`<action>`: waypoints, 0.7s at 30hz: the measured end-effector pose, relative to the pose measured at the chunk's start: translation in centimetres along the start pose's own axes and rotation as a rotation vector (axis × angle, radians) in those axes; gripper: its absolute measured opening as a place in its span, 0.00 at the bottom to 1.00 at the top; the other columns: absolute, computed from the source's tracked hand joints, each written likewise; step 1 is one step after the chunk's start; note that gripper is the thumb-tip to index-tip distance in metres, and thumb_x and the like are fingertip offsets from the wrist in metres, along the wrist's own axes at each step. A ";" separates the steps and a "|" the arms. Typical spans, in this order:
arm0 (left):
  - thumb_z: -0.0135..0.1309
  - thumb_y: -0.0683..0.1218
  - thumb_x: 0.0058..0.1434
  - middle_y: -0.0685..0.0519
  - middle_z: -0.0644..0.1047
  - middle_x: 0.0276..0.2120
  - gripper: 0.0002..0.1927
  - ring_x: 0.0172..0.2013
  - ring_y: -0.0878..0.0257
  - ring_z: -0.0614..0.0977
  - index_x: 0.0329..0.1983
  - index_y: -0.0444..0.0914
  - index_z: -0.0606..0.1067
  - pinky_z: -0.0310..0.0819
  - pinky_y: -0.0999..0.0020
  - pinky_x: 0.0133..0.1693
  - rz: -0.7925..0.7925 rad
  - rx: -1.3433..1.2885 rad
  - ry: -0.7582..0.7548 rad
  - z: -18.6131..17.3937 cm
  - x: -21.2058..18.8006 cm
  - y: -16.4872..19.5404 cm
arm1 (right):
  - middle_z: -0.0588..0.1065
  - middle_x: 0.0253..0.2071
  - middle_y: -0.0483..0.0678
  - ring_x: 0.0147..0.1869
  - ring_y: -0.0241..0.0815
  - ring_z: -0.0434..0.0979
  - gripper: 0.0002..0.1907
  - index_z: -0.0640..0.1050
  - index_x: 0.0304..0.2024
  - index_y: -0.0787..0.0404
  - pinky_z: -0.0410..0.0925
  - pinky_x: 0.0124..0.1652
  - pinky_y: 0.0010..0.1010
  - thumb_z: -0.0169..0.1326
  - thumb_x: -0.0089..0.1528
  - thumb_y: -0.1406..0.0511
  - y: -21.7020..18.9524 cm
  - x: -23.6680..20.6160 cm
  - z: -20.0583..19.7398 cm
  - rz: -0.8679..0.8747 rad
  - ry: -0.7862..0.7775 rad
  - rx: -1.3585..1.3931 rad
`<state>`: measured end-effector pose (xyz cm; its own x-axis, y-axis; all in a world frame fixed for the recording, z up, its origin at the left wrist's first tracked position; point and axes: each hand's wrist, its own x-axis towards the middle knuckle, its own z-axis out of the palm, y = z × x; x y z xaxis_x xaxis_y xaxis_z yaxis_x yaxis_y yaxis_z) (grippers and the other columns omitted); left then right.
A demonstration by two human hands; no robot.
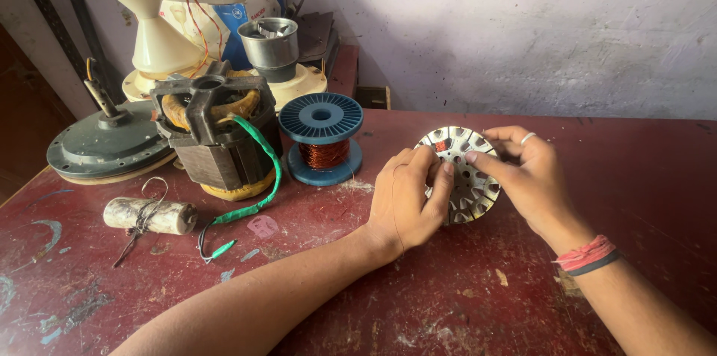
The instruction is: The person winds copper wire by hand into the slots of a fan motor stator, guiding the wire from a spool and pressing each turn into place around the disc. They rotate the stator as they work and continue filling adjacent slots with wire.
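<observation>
On the red counter (448, 304) I see a blue spool of copper wire (322, 139), a motor stator (216, 135) with green-sleeved lead, a white capacitor (149, 215), and a grey fan housing (104, 147).

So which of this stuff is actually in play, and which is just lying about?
In hand:
round slotted metal core, held on edge by left hand and right hand

Lying about:
blue spool of copper wire
motor stator with green sleeving
white cylindrical capacitor
grey fan housing

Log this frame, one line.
left hand: holds metal disc | right hand: pinches disc top | copper wire spool: left of disc, apart | surface: red table
</observation>
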<state>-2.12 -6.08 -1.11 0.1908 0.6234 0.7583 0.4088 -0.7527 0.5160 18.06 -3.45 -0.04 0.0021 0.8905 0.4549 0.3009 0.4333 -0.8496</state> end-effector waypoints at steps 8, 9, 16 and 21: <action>0.53 0.45 0.66 0.48 0.74 0.23 0.15 0.28 0.53 0.75 0.24 0.36 0.69 0.69 0.56 0.35 0.095 0.002 0.055 0.0 -0.3 0.0 | 0.82 0.39 0.50 0.40 0.32 0.80 0.16 0.77 0.50 0.69 0.72 0.38 0.23 0.61 0.60 0.69 -0.2 -0.2 0.1 0.062 -0.017 0.056; 0.54 0.45 0.66 0.49 0.74 0.23 0.16 0.28 0.53 0.75 0.23 0.36 0.70 0.69 0.57 0.35 0.128 0.000 0.075 0.1 -0.3 0.0 | 0.82 0.39 0.50 0.40 0.31 0.80 0.16 0.78 0.49 0.69 0.72 0.38 0.22 0.61 0.60 0.69 -0.2 -0.2 0.1 0.055 -0.022 0.071; 0.55 0.40 0.57 0.50 0.74 0.23 0.11 0.25 0.56 0.76 0.19 0.36 0.71 0.71 0.60 0.32 0.225 -0.060 0.078 0.2 -0.6 0.4 | 0.81 0.38 0.50 0.38 0.32 0.78 0.13 0.81 0.47 0.67 0.70 0.37 0.24 0.61 0.61 0.68 0.3 -0.2 -0.1 0.113 -0.005 0.070; 0.52 0.40 0.56 0.47 0.77 0.35 0.09 0.24 0.60 0.78 0.20 0.35 0.70 0.73 0.65 0.28 0.208 -0.252 0.017 0.1 -1.0 1.0 | 0.81 0.41 0.50 0.42 0.32 0.79 0.15 0.79 0.49 0.67 0.71 0.40 0.22 0.60 0.61 0.69 0.3 -0.1 0.0 0.061 0.052 0.106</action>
<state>-1.83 -7.42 -1.45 0.2307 0.4490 0.8632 0.1287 -0.8934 0.4304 18.13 -3.40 -0.38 0.0671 0.9085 0.4125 0.1965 0.3933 -0.8982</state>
